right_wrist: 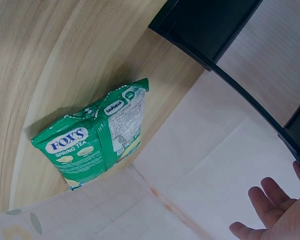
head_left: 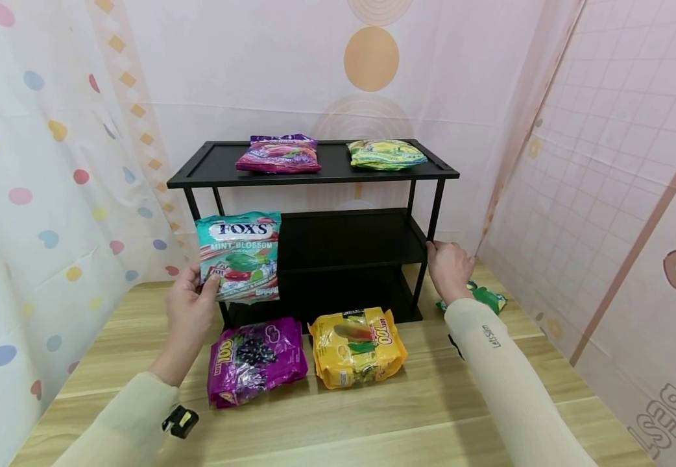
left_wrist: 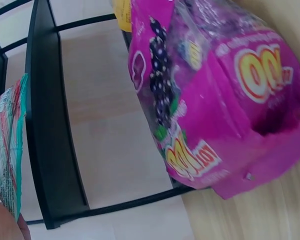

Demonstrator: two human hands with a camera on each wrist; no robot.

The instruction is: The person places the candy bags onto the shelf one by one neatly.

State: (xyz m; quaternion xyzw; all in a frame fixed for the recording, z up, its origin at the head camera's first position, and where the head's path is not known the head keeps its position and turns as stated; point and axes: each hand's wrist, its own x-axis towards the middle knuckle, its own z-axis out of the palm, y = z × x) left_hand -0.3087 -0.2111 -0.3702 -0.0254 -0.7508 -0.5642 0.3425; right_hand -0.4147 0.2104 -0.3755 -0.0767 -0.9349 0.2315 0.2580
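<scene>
In the head view my left hand [head_left: 189, 311] pinches a teal Fox's Mint Blossom candy bag [head_left: 239, 259], thumb on its front. The bag is upright before the left end of a black three-tier shelf [head_left: 350, 240]. My right hand [head_left: 451, 269] touches the shelf's right post at middle-tier height; the right wrist view shows its fingers [right_wrist: 265, 202] spread and loosely bent. Below the held bag, a purple candy bag [head_left: 259, 360] lies on the table, with a yellow mango candy bag [head_left: 358, 347] beside it. Behind my right wrist lies a green Fox's Spring Tea bag [right_wrist: 95, 135].
On the top tier rest a purple-pink candy bag [head_left: 279, 154] and a yellow-green one [head_left: 386, 154]. The shelf stands on a wooden table [head_left: 326, 428]. Patterned curtains [head_left: 52, 194] close in the back and both sides.
</scene>
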